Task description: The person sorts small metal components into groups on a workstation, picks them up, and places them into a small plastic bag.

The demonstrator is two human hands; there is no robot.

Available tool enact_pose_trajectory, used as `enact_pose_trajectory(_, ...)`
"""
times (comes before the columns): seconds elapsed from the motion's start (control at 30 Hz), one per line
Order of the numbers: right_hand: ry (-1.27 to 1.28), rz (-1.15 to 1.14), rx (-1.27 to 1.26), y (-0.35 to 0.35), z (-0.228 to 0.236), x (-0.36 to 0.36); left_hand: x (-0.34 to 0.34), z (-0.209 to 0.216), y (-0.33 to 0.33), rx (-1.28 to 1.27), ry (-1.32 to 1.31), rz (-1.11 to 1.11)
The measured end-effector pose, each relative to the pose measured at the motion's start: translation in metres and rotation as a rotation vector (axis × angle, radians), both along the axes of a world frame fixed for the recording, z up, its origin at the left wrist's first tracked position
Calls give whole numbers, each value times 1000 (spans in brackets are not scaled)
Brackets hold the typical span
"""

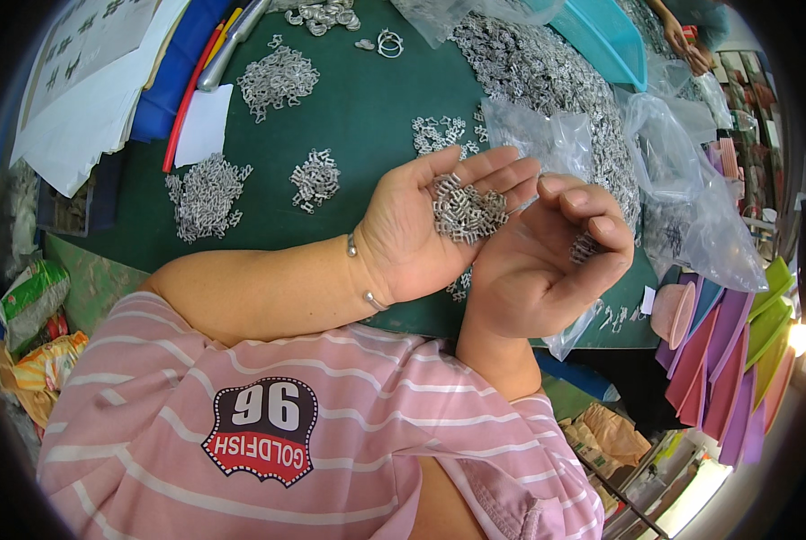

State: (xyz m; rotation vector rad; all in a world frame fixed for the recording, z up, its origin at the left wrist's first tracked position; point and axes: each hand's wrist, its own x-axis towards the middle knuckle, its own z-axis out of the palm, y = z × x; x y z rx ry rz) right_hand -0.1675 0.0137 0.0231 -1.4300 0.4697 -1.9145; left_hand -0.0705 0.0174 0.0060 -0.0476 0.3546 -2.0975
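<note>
Palm up, my left hand (401,225) holds a heap of small silver metal parts (468,212) on its palm and fingers, which lie stretched out. Close against it, my right hand (533,270) is cupped with curled fingers, and a few more of the same metal parts (585,247) show inside its grasp. Both hands are above the green tabletop (367,99). Left of them lie a small pile (315,180) and a larger pile (207,198) of these parts. Another loose group of parts (439,135) sits just beyond my left fingertips.
Farther back is another pile (277,76). A big heap of parts (547,67) spreads at the back right, with clear plastic bags (542,135) and a turquoise tray (601,40). Papers (79,72) and pens (194,94) lie left. Colourful bins (727,351) stand right. Another person's hand (691,56) shows far right.
</note>
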Motion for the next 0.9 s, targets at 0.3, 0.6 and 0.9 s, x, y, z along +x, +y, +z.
enact_pose_trajectory(0.3,163,-2,-21,-2,3,0,-2,-13,2,-143,-76,-13)
enact_pose_trajectory(0.6,919,-458,38,5,73,-62,20,-7,-2,15,-209,-254)
enact_pose_trajectory(0.9,1537,-304,224,-18,53,-115,-12,84,-67,-244,-452,-211)
